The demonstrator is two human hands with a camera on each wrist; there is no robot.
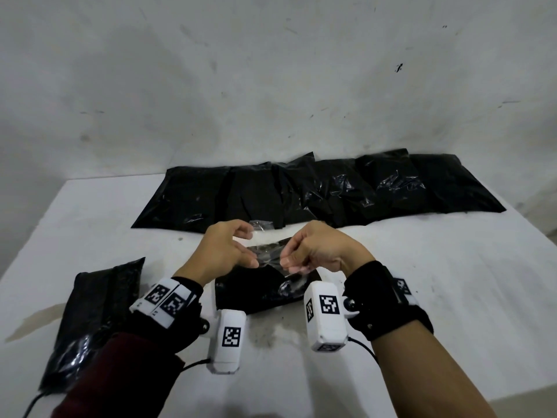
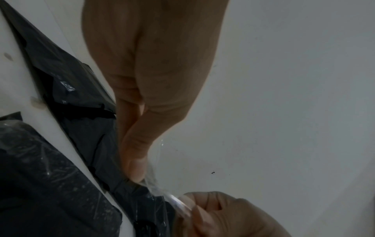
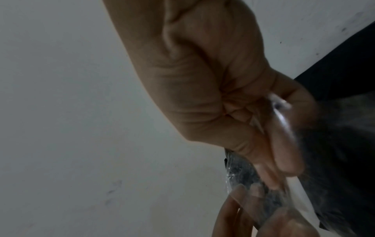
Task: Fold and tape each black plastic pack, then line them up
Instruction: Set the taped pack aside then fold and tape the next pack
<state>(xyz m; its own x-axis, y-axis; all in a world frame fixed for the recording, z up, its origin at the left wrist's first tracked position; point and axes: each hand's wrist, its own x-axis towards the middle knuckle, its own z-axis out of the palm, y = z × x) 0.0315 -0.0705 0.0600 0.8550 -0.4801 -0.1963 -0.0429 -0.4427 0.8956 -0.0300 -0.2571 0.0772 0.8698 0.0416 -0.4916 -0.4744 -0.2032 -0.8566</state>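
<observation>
Nearest the camera: wrist trackers with square black-and-white marker codes, no readable text. Above them, left hand point(image 1: 224, 251) and right hand point(image 1: 313, 251) close together, both pinching a strip of clear tape point(image 1: 268, 254), held just over a folded black pack point(image 1: 259, 292) on the white table point(image 1: 422, 282). Probably mid-taping this one. Row of packs point(image 1: 316, 191) lined up along the far edge, likely done. One more pack point(image 1: 96, 315) near left, apart from the row; taped or not, unclear. No brands or labels legible.
</observation>
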